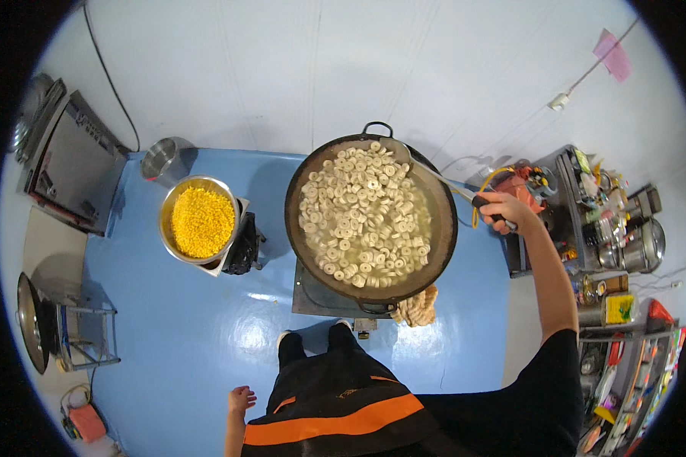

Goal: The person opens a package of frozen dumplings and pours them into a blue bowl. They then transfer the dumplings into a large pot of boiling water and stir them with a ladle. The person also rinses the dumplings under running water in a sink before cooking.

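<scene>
My right hand (500,212) grips the black handle of a long metal wok turner (443,176) on the right side. The turner's blade lies at the far inner edge of a large two-handled wok (444,245), touching or close to the food there. Many pale ring-shaped slices (360,205) with centre holes fill the wok, partly in cloudy, bubbling liquid (417,228). Below the wok is a dark stove (320,297), mostly hidden. My left hand (241,398) hangs low beside my dark apron with its orange band (331,424), fingers slightly apart and holding nothing.
Left of the wok, a metal bowl (166,231) of yellow corn-like kernels (203,223) rests on a stand. A bucket (166,160) stands behind it. A tan cloth (420,307) hangs by the wok's near handle. Crowded shelves (571,211) line the right; a yellow hose (480,191) runs behind my right hand.
</scene>
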Motion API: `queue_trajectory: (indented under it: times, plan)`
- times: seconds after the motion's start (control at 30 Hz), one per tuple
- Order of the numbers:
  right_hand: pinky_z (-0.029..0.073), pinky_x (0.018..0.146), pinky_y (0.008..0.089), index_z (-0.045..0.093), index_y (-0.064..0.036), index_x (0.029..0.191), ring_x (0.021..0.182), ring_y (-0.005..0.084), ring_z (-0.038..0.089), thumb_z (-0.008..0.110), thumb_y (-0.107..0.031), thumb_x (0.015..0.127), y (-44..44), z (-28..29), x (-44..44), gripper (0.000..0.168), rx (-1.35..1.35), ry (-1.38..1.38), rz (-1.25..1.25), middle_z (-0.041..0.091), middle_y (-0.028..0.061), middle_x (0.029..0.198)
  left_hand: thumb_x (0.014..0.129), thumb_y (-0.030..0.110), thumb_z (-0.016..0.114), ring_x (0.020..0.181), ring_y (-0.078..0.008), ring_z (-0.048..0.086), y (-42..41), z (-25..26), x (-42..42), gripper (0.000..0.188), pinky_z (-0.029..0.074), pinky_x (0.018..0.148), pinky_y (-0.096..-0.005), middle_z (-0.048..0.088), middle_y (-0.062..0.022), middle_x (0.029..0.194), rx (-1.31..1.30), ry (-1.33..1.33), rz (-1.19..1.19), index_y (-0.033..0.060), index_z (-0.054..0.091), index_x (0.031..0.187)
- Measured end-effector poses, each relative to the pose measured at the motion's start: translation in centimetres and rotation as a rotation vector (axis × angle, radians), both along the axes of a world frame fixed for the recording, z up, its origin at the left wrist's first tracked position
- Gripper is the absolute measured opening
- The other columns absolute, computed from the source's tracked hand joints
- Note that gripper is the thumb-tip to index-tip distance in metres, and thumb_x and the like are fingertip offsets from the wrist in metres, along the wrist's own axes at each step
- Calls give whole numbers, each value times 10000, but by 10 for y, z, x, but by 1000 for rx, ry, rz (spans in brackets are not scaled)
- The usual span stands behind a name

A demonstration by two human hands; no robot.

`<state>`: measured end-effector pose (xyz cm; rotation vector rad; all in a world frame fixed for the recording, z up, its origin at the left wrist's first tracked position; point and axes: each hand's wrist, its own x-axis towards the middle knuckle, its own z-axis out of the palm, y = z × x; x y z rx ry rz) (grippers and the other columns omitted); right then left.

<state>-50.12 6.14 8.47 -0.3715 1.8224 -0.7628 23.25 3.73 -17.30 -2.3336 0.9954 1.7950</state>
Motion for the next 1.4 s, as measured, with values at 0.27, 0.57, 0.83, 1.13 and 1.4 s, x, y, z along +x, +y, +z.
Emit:
queue_trajectory:
  times: [0.27, 0.57, 0.83, 1.13, 1.4]
  plan:
    - [311, 330, 235, 209, -134, 1342, 360, 89, 384, 502, -63, 704, -27, -9, 40, 706, 87, 90, 443, 444, 18, 560, 829, 124, 479, 676, -251, 602, 77, -24, 28, 284, 510, 565, -352, 589, -144, 866, 250, -63, 150, -17, 474, 1075]
    - [372, 338, 293, 147, -204, 1354, 351, 147, 450, 466, 2, 664, 81, -17, 164, 787, 37, 242, 483, 442, 53, 518, 795, 160, 516, 642, -224, 606, -18, -83, 82, 279, 500, 497, -320, 597, -127, 799, 87, 203, -10, -13, 505, 1013]
    - [429, 491, 373, 218, -212, 1327, 503, 325, 541, 469, 8, 657, 150, -16, 251, 749, 47, 742, 535, 516, 196, 589, 798, 121, 484, 632, -200, 609, -81, -63, 43, 255, 499, 497, -298, 605, -127, 802, -15, 100, -245, 6, 522, 1023]
    - [440, 583, 432, 311, -223, 1293, 640, 360, 568, 489, -25, 685, 169, 67, 312, 663, 244, 788, 440, 570, 200, 680, 790, 107, 489, 591, -190, 608, -86, -88, 45, 238, 494, 441, -290, 607, -123, 790, 92, 67, -344, 7, 536, 1001]
    - [437, 650, 467, 274, -204, 1300, 731, 381, 559, 471, -35, 691, 79, -124, 301, 662, 281, 921, 330, 575, 227, 773, 791, 106, 478, 600, -191, 608, -89, -77, 46, 243, 498, 474, -289, 605, -123, 791, 26, 100, -302, -2, 530, 1003]
